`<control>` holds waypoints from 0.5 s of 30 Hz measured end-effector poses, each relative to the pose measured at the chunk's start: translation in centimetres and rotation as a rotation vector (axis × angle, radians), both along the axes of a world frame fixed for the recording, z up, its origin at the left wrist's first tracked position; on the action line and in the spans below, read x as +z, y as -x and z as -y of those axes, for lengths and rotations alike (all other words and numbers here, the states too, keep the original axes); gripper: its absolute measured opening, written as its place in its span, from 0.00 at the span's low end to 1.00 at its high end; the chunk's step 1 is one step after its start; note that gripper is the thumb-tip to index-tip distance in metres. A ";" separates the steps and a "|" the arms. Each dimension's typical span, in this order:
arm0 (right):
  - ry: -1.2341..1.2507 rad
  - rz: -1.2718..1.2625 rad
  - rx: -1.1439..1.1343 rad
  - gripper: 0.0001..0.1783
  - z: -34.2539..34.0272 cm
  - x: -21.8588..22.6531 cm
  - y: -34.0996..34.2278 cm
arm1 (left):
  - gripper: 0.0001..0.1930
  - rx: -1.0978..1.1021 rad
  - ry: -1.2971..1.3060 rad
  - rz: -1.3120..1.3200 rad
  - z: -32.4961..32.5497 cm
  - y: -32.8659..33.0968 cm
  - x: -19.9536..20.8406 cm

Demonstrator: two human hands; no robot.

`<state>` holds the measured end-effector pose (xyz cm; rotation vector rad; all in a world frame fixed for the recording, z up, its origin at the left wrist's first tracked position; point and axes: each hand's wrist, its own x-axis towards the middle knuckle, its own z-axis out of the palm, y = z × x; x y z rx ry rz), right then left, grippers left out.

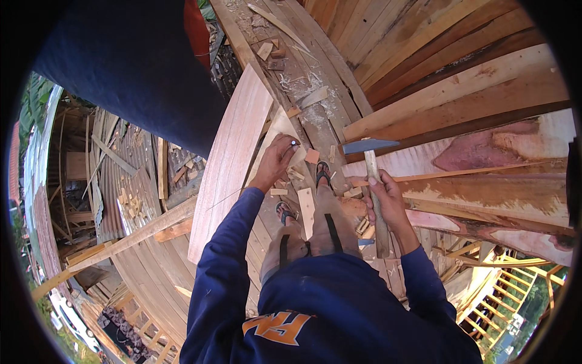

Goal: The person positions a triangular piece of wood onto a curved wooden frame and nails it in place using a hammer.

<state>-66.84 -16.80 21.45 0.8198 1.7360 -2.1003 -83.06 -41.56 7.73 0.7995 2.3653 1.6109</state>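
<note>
My right hand [387,199] is wrapped round the wooden handle of a hammer [369,147]. Its grey metal head points up and away from me, clear of any wood. In front of me, my left hand [276,159] pinches a small thin piece with a shiny round end [295,143], which looks like a nail or bolt. The fingers hide most of it. That hand is over a pale board [280,128], beside a long curved pinkish plank [233,155]. A small reddish wood block [312,156] lies just right of it.
My sandalled feet [323,173] stand among offcuts and shavings on planking. Overlapping hull-like planks [461,127] rise on the right. A long beam [133,233] crosses at left. Large dark blue cloth [145,73] fills the upper left. Below are corrugated sheets [115,200].
</note>
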 end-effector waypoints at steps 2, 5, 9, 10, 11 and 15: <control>0.004 0.022 -0.047 0.13 0.2 -0.6 -1.9 | 0.04 -0.017 -0.002 -0.025 0.0 0.0 -1.0; 0.031 0.058 -0.079 0.13 0.4 -1.9 -3.4 | 0.03 0.005 -0.058 0.001 -0.1 -0.4 -1.6; 0.031 0.066 -0.046 0.14 1.9 -1.8 -2.9 | 0.03 -0.016 -0.041 -0.016 0.4 -0.1 -1.9; 0.012 0.060 -0.022 0.15 2.3 -1.7 -2.6 | 0.03 -0.011 -0.043 -0.035 0.4 -0.2 -2.1; -0.012 0.057 0.005 0.15 2.6 -1.7 -2.3 | 0.03 -0.004 -0.049 -0.052 0.4 -0.4 -2.2; -0.171 -0.040 0.123 0.21 4.1 -1.8 -1.0 | 0.04 -0.042 -0.025 -0.096 0.5 -0.4 -2.3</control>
